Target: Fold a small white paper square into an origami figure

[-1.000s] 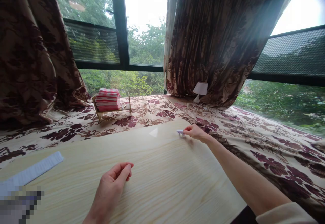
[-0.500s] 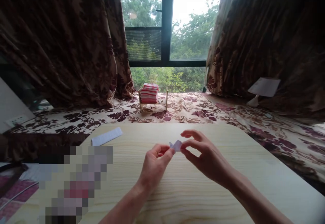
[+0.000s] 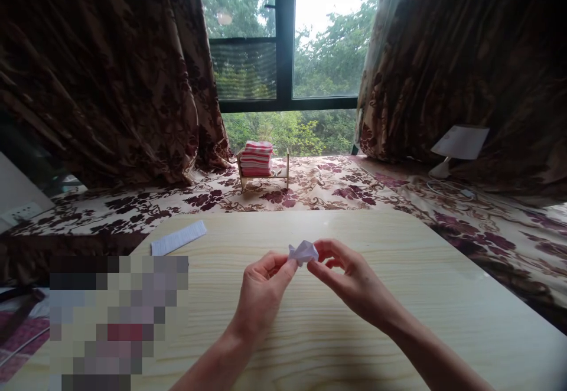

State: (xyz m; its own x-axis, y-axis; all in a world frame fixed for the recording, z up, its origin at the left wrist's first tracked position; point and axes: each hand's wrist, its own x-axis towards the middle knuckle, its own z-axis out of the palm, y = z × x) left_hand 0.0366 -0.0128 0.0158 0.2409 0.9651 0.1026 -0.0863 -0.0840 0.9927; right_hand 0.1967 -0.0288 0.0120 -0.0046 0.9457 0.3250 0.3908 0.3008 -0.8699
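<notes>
A small folded piece of pale lilac paper [image 3: 303,251] is held just above the light wooden table [image 3: 398,296]. My left hand [image 3: 261,290] pinches its left end between thumb and fingers. My right hand [image 3: 349,279] pinches its right end, the other fingers curled. Both hands meet over the middle of the table, close to me.
A white paper strip [image 3: 178,238] lies at the table's far left. Behind the table, a floral cloth [image 3: 336,193] carries a small wooden rack [image 3: 263,175] with striped folded cloth [image 3: 256,157]. A small white lamp [image 3: 458,146] stands at right. Dark curtains flank the window.
My right hand brought the folded paper from the table's far side to the middle, where my left hand joined it. The paper now sits slightly higher between both pinches. The camera turned left.
</notes>
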